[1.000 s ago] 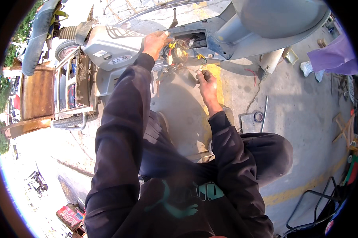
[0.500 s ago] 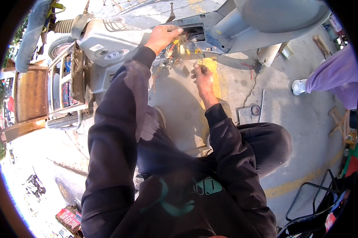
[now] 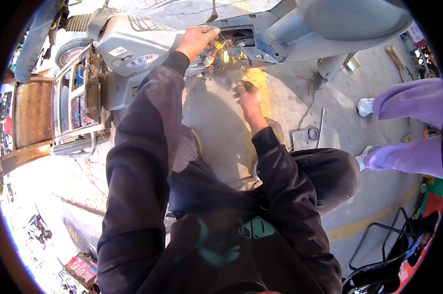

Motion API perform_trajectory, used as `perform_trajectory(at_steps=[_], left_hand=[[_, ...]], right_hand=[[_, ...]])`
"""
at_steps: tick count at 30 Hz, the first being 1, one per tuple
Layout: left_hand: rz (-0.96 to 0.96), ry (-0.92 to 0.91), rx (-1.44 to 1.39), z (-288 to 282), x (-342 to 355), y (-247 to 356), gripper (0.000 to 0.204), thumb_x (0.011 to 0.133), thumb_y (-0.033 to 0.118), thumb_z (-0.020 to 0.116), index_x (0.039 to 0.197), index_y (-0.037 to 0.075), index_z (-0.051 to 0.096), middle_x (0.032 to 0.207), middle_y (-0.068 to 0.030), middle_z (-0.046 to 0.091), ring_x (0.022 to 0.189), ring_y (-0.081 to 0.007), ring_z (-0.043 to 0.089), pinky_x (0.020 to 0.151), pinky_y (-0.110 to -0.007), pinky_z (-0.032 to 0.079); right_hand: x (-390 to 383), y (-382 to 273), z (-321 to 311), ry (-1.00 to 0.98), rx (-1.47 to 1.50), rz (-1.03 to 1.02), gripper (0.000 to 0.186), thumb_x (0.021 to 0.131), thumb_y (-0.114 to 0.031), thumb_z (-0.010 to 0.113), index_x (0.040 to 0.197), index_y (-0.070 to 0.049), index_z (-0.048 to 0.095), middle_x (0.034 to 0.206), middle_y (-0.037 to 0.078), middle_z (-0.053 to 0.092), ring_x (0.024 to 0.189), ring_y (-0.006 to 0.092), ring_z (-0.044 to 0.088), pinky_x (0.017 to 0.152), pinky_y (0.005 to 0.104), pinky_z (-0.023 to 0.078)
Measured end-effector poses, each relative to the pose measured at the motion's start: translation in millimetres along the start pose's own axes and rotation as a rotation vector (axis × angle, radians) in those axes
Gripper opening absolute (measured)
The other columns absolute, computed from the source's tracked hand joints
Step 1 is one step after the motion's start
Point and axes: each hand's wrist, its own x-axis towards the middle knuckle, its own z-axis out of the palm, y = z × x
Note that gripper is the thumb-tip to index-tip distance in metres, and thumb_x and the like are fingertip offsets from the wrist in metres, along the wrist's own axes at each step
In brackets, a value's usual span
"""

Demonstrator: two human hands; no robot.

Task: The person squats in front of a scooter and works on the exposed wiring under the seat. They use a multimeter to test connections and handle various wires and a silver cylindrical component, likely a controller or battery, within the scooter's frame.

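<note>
A crouching person's left hand reaches to a tangle of wires, its thumb and fingertips drawn together; from where I stand, I cannot tell if they grip a strand. The right hand hangs just below, fingers loosely curled; whether it has hold of anything thin, I cannot tell. The wires, with yellow and pale connectors, spill beside an opening in a gray scooter body. On the concrete near the right knee lie 1 roll of tape and 1 metal rod. At right, 2 lavender trouser legs belong to a bystander.
</note>
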Motion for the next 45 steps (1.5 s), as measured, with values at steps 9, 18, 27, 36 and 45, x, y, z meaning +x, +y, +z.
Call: perform_trajectory(at_steps=[9, 18, 27, 36, 45], left_hand=[[0.029, -0.086, 0.17, 0.7, -3.1, -6.1, 0.04, 0.094, 0.031, 0.07, 0.125, 0.006, 0.069, 0.103, -0.0043, 0.073, 0.087, -0.0127, 0.066, 0.072, -0.031, 0.053], [0.114, -0.001, 0.621, -24.0, -17.1, -17.9, 0.033, 0.087, 0.027, 0.073, 0.107, 0.002, 0.074, 0.087, -0.0118, 0.075, 0.072, -0.0191, 0.069, 0.071, -0.033, 0.054], [0.088, -0.111, 0.913, -12.9, -73.4, -21.2, 0.035, 0.08, 0.037, 0.077, 0.095, 0.005, 0.078, 0.084, -0.0177, 0.073, 0.08, -0.0346, 0.071, 0.073, -0.043, 0.055], [0.099, 0.103, 0.614, 30.3, -90.3, -28.2, 0.032, 0.084, 0.035, 0.071, 0.103, 0.009, 0.077, 0.087, -0.0152, 0.074, 0.082, -0.0337, 0.071, 0.074, -0.041, 0.055], [-0.039, 0.365, 0.286, 77.9, -93.3, -28.5, 0.034, 0.085, 0.033, 0.07, 0.104, 0.006, 0.076, 0.089, -0.0133, 0.076, 0.082, -0.0255, 0.073, 0.075, -0.036, 0.055]], right_hand=[[-6.2, -5.4, -10.6, 0.019, 0.037, -0.046, 0.035, 0.094, -0.021, 0.066, 0.121, -0.001, 0.06, 0.096, 0.007, 0.068, 0.074, 0.0136, 0.063, 0.065, 0.03, 0.049], [17.1, -7.8, -14.2, 0.02, -0.058, -0.224, 0.057, 0.085, -0.022, 0.077, 0.131, 0.001, 0.053, 0.104, 0.006, 0.067, 0.093, 0.0143, 0.063, 0.071, 0.0294, 0.052], [26.0, -30.2, 9.6, -0.068, 0.191, -0.242, 0.027, 0.095, -0.018, 0.07, 0.117, -0.004, 0.063, 0.109, 0.004, 0.069, 0.099, 0.012, 0.063, 0.089, 0.0293, 0.048], [35.1, -42.5, 14.6, -0.054, 0.476, 0.045, 0.019, 0.096, -0.022, 0.069, 0.109, -0.009, 0.064, 0.102, 0.001, 0.071, 0.093, 0.013, 0.065, 0.082, 0.0318, 0.048], [43.0, -33.3, 18.7, 0.022, 0.263, 0.053, 0.018, 0.092, -0.016, 0.072, 0.108, -0.011, 0.066, 0.102, 0.0, 0.07, 0.094, 0.0135, 0.064, 0.081, 0.033, 0.048]])
